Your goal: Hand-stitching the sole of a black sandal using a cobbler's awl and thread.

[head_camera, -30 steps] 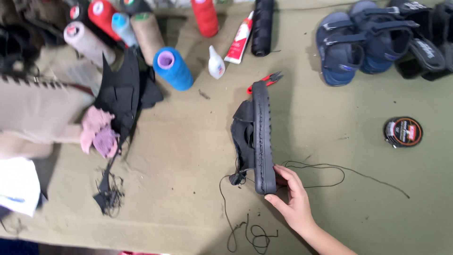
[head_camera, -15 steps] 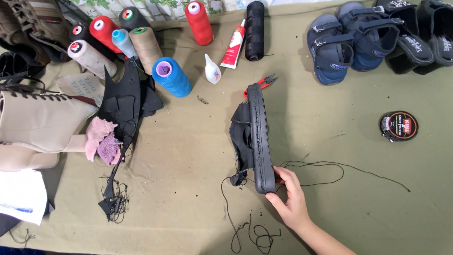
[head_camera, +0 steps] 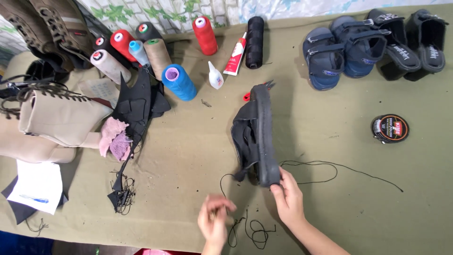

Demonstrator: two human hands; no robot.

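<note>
Two hands are at the near edge of the bench: the right hand [head_camera: 289, 200] pinches the near end of a black sandal [head_camera: 258, 137] that stands on its side, sole edge up, roughly in the middle of the cloth, while the left hand [head_camera: 214, 222] is blurred, fingers bunched as if pinching something small; whether that is a needle or the black thread [head_camera: 311, 165] I cannot tell. The thread loops loose beside the sandal, trails off toward the right edge and coils in a tangle between the wrists. To my eye that tangle is the main worry: a pull could draw the coil into a knot, or snag it under the sole. The sandal is balanced on a narrow edge and held only at one end, so a tug from the left might tip it flat. A small glue bottle [head_camera: 215, 76] and red-handled snips [head_camera: 250, 94] lie just beyond the sandal's far end; a toppling sandal could knock them. The blue spool [head_camera: 179, 82] lies well clear
</note>
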